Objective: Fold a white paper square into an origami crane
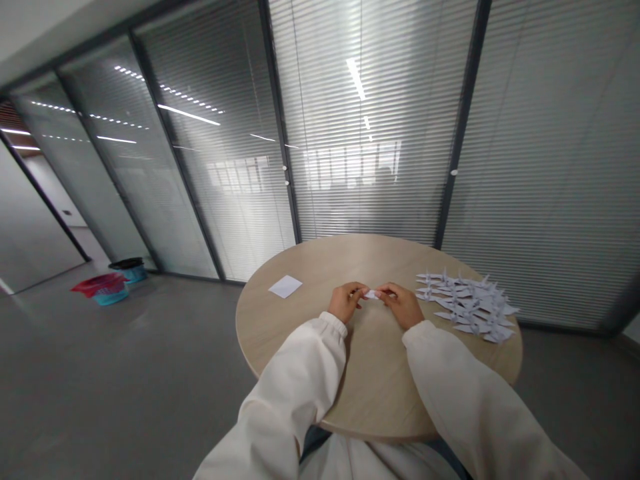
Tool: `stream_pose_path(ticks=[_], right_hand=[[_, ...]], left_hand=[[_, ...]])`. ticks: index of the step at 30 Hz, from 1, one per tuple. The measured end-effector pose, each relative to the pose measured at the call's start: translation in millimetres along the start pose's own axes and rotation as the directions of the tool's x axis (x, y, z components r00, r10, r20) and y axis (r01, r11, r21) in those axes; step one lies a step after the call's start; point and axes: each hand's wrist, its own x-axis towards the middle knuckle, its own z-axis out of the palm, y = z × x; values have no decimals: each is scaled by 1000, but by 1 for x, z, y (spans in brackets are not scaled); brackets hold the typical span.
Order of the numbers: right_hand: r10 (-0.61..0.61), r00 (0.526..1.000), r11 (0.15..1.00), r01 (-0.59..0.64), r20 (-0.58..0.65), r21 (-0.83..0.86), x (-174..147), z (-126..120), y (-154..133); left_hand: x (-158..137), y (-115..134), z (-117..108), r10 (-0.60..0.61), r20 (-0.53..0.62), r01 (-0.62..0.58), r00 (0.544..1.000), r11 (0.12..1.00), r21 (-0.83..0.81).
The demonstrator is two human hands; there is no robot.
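Between my two hands, over the middle of the round table, is a small piece of folded white paper (371, 294). My left hand (347, 301) pinches its left end between thumb and fingers. On the other end, my right hand (401, 305) has a similar pinch. Fingers cover much of the paper, so its exact folded shape cannot be made out. To the right of my right hand lies a dense group of folded white paper cranes (470, 307). Off to the left, a flat white paper square (286, 287) rests on the tabletop.
The round wooden table (380, 380) stands close to a glass partition with blinds (370, 193). On the grey floor at left are a blue bin with a red liner (104, 288) and another with a black liner (130, 269).
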Motion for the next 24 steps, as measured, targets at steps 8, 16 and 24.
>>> stream_pose_path(ticks=[8,16,24], right_hand=[[52,996,989,-61,69,138,1,0,6],[79,997,974,-79,7,212,2,3,11],[-182,979,983,184,-94,20,-1,1,-3]], left_hand=[[1,-5,-1,-16,20,18,1000,998,-65],[3,-1,4,-97,47,107,994,955,-277],[4,-1,5,-105,-7,100,994,963,-251]])
